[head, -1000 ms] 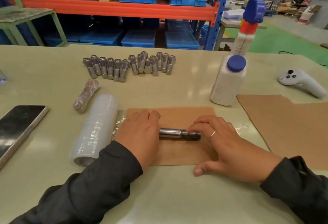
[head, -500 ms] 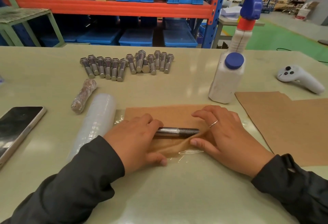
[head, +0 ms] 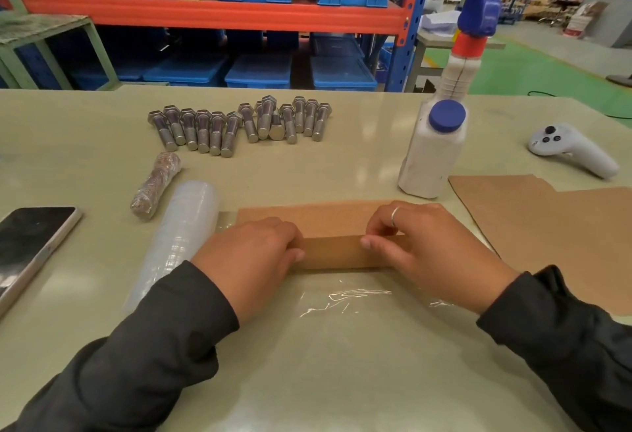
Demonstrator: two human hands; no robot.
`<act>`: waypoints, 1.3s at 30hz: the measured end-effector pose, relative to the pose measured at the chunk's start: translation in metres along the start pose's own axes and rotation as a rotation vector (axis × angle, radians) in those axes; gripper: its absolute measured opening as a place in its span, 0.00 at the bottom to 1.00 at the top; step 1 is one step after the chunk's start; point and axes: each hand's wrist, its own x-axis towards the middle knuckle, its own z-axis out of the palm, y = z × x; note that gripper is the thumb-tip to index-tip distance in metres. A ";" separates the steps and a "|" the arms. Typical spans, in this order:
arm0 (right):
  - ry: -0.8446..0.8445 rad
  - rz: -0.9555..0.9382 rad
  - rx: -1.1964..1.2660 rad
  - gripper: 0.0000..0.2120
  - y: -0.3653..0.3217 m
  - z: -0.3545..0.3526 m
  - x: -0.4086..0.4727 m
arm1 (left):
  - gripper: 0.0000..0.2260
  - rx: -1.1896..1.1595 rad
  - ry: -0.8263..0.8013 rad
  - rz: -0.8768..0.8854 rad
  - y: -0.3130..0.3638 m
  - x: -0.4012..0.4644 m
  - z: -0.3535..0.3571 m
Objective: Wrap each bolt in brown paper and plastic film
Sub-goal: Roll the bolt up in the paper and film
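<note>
Brown paper (head: 337,251), folded over on itself into a flat roll, lies on the table (head: 342,164) between both hands; the bolt inside is hidden. The left hand (head: 251,260) curls its fingers over the roll's left end, and the right hand (head: 427,253) pinches the right end. Clear plastic film (head: 345,298), hard to see, lies under the paper and towards the person. A film roll (head: 178,240) sits just left, then a wrapped bolt (head: 155,185). Bare bolts (head: 239,123) lie further back. A phone (head: 30,247) is cut off at the left edge.
</note>
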 end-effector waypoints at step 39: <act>-0.087 0.205 0.017 0.27 0.045 0.013 0.033 | 0.15 0.164 -0.002 -0.089 0.017 -0.003 0.003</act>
